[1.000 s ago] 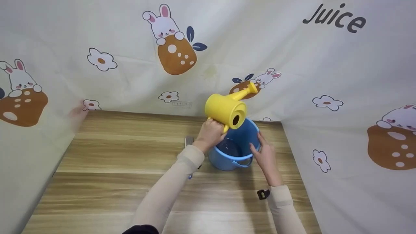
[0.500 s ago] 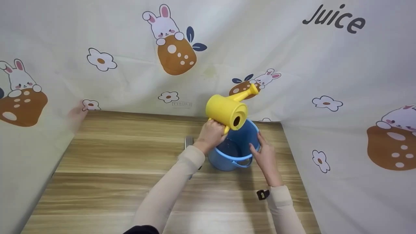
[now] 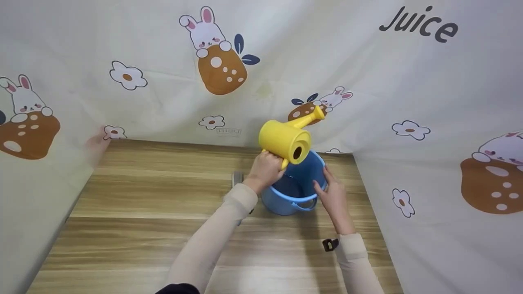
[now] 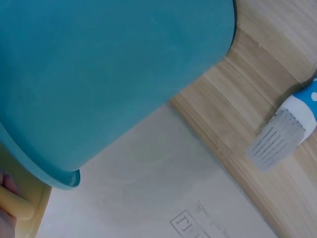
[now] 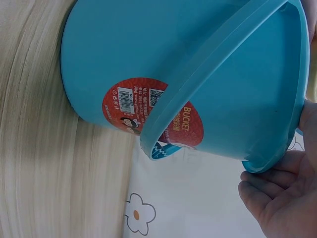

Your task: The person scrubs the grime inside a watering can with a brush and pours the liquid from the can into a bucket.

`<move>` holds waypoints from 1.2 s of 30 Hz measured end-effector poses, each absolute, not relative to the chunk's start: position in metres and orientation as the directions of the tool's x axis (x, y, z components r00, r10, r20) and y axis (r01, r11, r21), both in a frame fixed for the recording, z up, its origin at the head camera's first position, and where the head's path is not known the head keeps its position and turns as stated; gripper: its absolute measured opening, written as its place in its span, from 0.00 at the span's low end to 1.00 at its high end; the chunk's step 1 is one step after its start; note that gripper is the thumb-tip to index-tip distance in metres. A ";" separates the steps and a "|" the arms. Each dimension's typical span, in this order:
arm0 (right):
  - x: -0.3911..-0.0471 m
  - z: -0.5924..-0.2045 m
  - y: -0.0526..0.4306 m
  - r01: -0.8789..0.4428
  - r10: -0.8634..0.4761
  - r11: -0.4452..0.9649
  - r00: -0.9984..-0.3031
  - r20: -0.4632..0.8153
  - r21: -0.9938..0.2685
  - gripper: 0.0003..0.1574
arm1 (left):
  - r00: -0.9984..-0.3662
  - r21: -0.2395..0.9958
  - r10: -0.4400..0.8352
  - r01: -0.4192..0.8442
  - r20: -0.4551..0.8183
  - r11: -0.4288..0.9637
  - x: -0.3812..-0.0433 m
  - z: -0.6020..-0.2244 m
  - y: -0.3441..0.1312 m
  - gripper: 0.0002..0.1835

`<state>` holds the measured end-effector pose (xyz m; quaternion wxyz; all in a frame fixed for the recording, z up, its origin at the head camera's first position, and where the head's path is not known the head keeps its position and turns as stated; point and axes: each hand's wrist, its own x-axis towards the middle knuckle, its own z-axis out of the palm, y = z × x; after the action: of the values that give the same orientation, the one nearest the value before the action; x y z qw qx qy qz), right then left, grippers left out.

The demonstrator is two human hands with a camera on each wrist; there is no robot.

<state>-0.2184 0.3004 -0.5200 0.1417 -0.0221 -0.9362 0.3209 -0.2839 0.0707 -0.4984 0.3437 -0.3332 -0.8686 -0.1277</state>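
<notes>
In the head view my left hand (image 3: 264,170) grips the handle of a yellow watering can (image 3: 282,141), which is tipped over a blue bucket (image 3: 282,203). The can's round dark opening faces down toward the bucket's mouth, and its spout (image 3: 304,120) points up to the right. Dark, faintly shiny liquid (image 3: 291,187) shows at the bucket's bottom. My right hand (image 3: 334,197) holds the bucket's right rim, thumb inside and fingers outside. The right wrist view shows those fingers (image 5: 277,186) just under the rim, with the bucket's handle (image 5: 198,74) hanging down across a red label (image 5: 133,101).
A brush with grey bristles (image 4: 277,140) and a blue and white handle lies on the wood-grain surface (image 3: 155,196), left of the bucket and partly behind my left arm. Pale printed sheeting (image 3: 163,102) rises behind the bucket and on both sides.
The watering can has shifted very slightly right and down since one second ago. Bright specks in the bucket's liquid have faded. My right hand stays on the rim.
</notes>
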 end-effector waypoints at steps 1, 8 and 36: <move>-0.218 -0.520 0.300 -0.048 0.130 0.795 -0.960 0.248 -0.605 0.36 | -0.541 -0.004 0.490 0.669 0.683 0.744 -0.284 -0.498 0.071 0.14; -0.218 -0.519 0.299 -0.037 0.137 0.803 -0.960 0.245 -0.595 0.36 | -0.555 0.009 0.492 0.670 0.670 0.743 -0.283 -0.498 0.070 0.13; -0.217 -0.520 0.299 -0.041 0.135 0.795 -0.961 0.242 -0.606 0.37 | -0.596 0.056 0.485 0.666 0.640 0.744 -0.284 -0.501 0.065 0.18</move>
<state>-0.2174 0.2993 -0.5197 0.1376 -0.0253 -0.9372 0.3195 -0.2837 0.0648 -0.5006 0.3090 -0.3267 -0.8812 -0.1461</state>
